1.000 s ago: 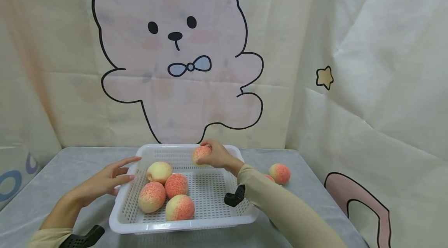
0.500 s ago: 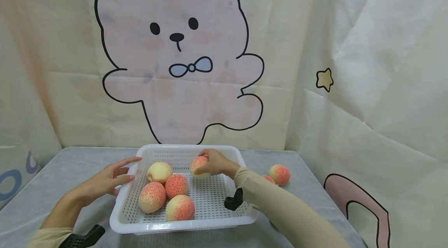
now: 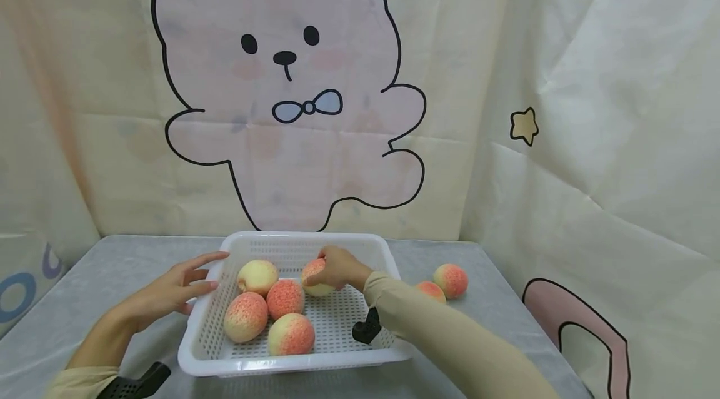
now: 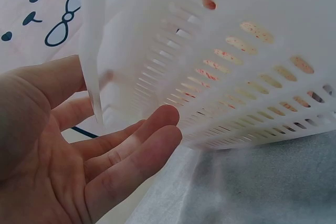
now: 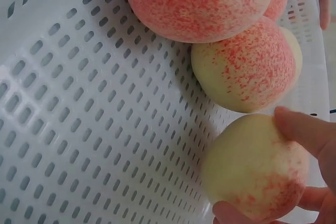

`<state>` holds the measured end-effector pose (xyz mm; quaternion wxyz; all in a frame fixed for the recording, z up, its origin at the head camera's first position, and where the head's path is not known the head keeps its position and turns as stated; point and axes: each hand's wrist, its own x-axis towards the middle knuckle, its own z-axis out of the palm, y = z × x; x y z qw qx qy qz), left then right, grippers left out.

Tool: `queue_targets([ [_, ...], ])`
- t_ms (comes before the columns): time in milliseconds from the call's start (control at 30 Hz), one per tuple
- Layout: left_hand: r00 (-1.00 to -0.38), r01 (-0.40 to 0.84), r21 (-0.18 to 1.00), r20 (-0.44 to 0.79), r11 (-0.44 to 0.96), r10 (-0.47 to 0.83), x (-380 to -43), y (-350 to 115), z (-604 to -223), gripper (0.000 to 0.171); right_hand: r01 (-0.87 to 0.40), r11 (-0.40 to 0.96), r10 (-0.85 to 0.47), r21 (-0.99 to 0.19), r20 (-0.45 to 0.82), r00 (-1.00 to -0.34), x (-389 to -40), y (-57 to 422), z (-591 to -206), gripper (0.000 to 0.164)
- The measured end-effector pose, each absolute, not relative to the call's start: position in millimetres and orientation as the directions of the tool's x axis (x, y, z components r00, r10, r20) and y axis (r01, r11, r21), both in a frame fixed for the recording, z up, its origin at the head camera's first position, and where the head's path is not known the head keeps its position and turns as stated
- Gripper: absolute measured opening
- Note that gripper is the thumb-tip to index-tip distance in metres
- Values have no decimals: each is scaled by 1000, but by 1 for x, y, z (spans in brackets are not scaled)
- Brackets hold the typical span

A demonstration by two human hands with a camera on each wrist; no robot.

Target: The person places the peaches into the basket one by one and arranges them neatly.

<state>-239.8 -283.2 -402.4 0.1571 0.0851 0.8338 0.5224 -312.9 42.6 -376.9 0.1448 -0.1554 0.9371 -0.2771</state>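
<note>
My right hand (image 3: 344, 267) grips a peach (image 3: 312, 270) low inside a white plastic basket (image 3: 292, 364). In the right wrist view, its thumb and fingers (image 5: 307, 132) go round that peach's sides; whether it touches the floor I cannot tell. My left hand (image 3: 163, 289) holds the basket's left rim, digits lying over the edge and other fingertips (image 4: 169, 115) against the outer wall. Grouped left of the held peach are a pale peach (image 3: 257, 276), a red peach (image 3: 285, 299), a speckled peach (image 3: 245, 318) and a half-red peach (image 3: 291, 334).
On the grey-covered table (image 3: 157, 249), two peaches lie right of the basket: one farther away (image 3: 450, 280), another (image 3: 431, 291) partly behind my right sleeve (image 3: 444, 343). A cartoon-printed curtain (image 3: 349, 155) hangs behind the table.
My right hand has carried its peach leftward and down from the basket's back right side, closer to the other peaches. The left hand stays at the rim.
</note>
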Motion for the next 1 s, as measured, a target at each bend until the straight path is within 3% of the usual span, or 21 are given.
queue_targets([
  [400, -933, -1, 904, -156, 428, 326, -240, -283, -403, 75, -326, 792, -439, -516, -111, -891, -317, 39, -379, 56],
  [1000, -930, 8, 904, -151, 428, 336, -240, -283, -405, 76, -289, 723, -491, -627, -173, -854, -311, 61, -366, 60],
])
